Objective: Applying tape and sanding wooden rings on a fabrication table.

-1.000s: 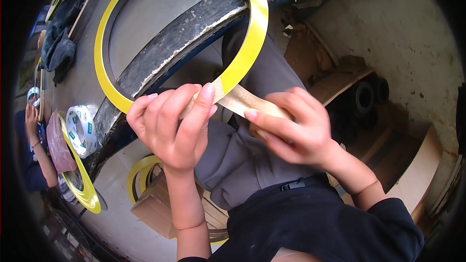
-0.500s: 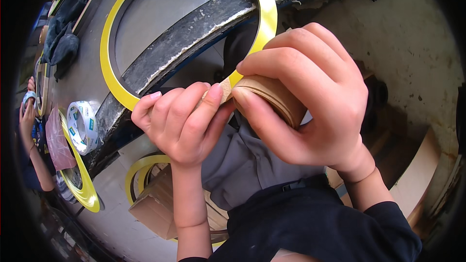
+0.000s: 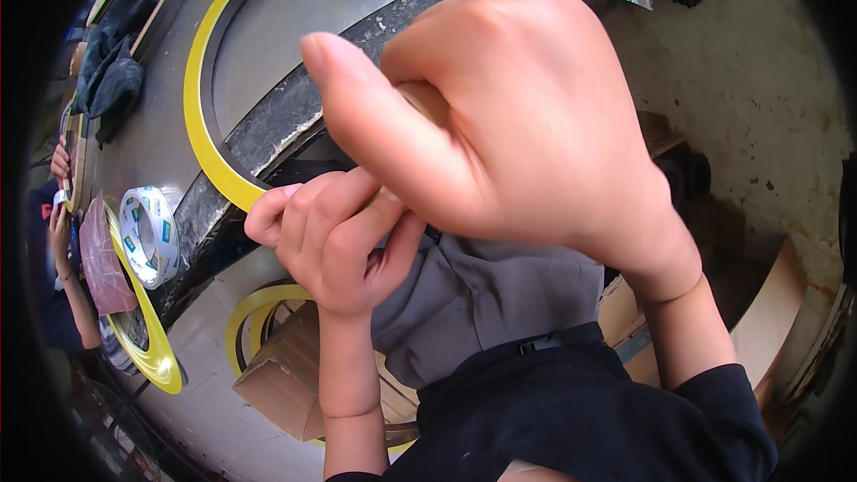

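Note:
A large yellow ring (image 3: 202, 116) with a dark inner side leans over the table's edge, its near part running into my left hand. My left hand (image 3: 335, 232) is closed on that part, fingers curled over it. My right hand (image 3: 527, 116) is raised in front of the ring's right side, back of the hand up and thumb stretched out to the left. Its fingers curl round a brown tape roll (image 3: 427, 103), of which only a tan sliver shows. The thumb base nearly meets my left fingertips. The ring's near right part is hidden behind my right hand.
A metal-topped table (image 3: 277, 45) has a worn black edge. At left are a white tape roll (image 3: 149, 236), a stack of yellow rings (image 3: 153, 361), dark cloth (image 3: 112, 71) and another person's hands (image 3: 61, 187). A cardboard box (image 3: 281, 384) stands below; a stained wall rises at right.
My right hand has lifted and turned over with the brown tape roll, moving up and left across the ring. My left hand stays at the ring's near edge.

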A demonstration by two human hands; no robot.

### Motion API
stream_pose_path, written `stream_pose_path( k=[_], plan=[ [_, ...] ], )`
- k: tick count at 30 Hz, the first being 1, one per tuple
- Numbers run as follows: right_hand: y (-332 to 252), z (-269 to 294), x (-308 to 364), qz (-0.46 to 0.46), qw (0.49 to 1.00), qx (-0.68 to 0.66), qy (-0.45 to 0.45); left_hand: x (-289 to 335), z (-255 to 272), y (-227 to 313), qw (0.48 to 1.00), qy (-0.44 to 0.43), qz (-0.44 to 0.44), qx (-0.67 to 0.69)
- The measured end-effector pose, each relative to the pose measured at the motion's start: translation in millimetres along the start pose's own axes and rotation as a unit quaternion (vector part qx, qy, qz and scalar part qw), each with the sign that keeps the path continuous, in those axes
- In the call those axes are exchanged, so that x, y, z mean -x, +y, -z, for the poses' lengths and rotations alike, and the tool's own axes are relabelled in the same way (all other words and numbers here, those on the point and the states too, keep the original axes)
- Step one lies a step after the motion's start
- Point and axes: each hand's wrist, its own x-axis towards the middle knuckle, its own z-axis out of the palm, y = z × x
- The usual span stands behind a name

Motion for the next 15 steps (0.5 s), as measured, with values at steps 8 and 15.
stream_pose_path(
  k=[8, 15],
  plan=[
    [11, 13, -18, -0.035, 0.996, 0.015, -0.086, 1, 2, 4, 1.000, -0.009, 0.004, -0.026],
    [14, 26, -11, -0.016, 0.994, -0.004, -0.107, 4, 3, 2, 1.000, -0.018, 0.005, -0.002]
  ],
)
